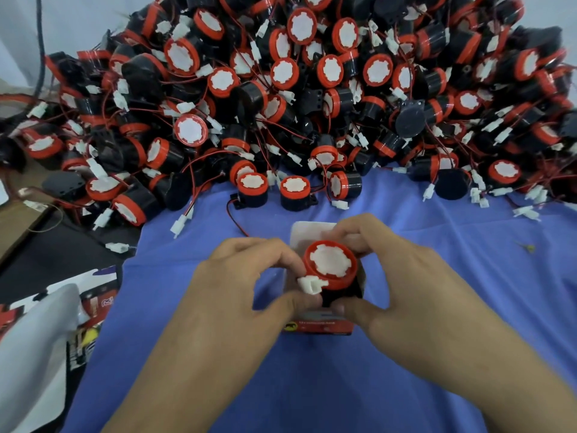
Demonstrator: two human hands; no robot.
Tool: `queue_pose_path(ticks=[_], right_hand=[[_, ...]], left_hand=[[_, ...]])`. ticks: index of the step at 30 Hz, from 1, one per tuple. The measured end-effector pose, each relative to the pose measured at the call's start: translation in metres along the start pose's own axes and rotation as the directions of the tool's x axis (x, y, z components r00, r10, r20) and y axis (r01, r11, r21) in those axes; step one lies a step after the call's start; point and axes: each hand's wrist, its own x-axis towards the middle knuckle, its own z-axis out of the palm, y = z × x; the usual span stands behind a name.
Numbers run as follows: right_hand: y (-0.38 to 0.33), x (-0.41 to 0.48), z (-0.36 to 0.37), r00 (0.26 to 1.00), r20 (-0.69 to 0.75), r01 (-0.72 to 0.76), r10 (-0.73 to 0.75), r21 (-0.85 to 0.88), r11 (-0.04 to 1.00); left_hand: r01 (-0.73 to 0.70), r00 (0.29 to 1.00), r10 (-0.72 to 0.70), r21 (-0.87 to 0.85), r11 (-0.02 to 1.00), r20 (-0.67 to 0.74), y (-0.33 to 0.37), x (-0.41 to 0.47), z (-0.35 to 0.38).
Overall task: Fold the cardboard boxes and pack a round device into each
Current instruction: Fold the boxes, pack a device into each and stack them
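1. Blue cloth (312,385): covers the desk in front of the person and gives a soft working surface on which the box stands.
2. Left hand (249,276) and right hand (390,276): both are curled round the cardboard box (318,325) from opposite sides, thumbs on its near face. This probably braces the thin walls while the contents go in.
3. Cardboard box: stands upright on the cloth between the hands with its red printed face toward the viewer. Its white top flap (307,232) is folded back on the far side, so the mouth is open.
4. Round device (331,267): a black body with a red cap, sitting partly inside the box mouth with the cap upward and not yet fully seated.
5. White connector (310,284): lies at the device's left edge under a left fingertip, probably so that it can be tucked in beside the body.
6. Printed flat sheets (100,303): lie at the left edge of the desk and are probably unfolded boxes kept within reach.
7. Pile of round devices (312,89): is heaped across the far side of the desk, wires tangled, as stock for packing.
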Motion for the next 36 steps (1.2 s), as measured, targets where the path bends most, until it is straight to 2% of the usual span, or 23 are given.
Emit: queue_pose_path(ticks=[6, 12, 21, 23, 28, 33, 36], right_hand=[[0.005, -0.001, 0.009, 0.999, 0.000, -0.040, 0.040, -0.064, 0.997], [0.002, -0.003, 0.010, 0.996, 0.087, 0.026, -0.016, -0.116, 0.993], [0.003, -0.002, 0.013, 0.998, 0.043, -0.047, 0.046, 0.003, 0.999], [0.003, -0.002, 0.015, 0.998, 0.036, -0.060, 0.059, 0.016, 0.998], [0.007, -0.003, 0.019, 0.997, 0.042, -0.065, 0.065, -0.005, 0.998], [0.009, -0.004, 0.020, 0.996, 0.064, -0.061, 0.068, -0.108, 0.992], [0.012, -0.004, 0.019, 0.995, 0.066, -0.067, 0.078, -0.152, 0.986]], left_hand=[[-0.084, 0.995, 0.078, 0.101, 0.991, 0.065, -0.003, 0.002, 0.006], [-0.124, 0.988, 0.106, 0.170, 0.978, 0.112, -0.007, 0.001, 0.009], [-0.131, 0.965, 0.079, 0.198, 0.971, 0.251, -0.010, -0.005, 0.000], [-0.130, 0.971, 0.086, 0.191, 0.973, 0.222, -0.007, -0.004, -0.001], [-0.052, 0.999, 0.052, 0.100, 0.994, 0.004, 0.001, -0.002, 0.001], [-0.083, 0.992, 0.068, 0.142, 0.986, 0.108, -0.003, 0.000, 0.006], [-0.054, 0.993, 0.036, 0.168, 0.984, 0.111, -0.005, 0.003, 0.008]])
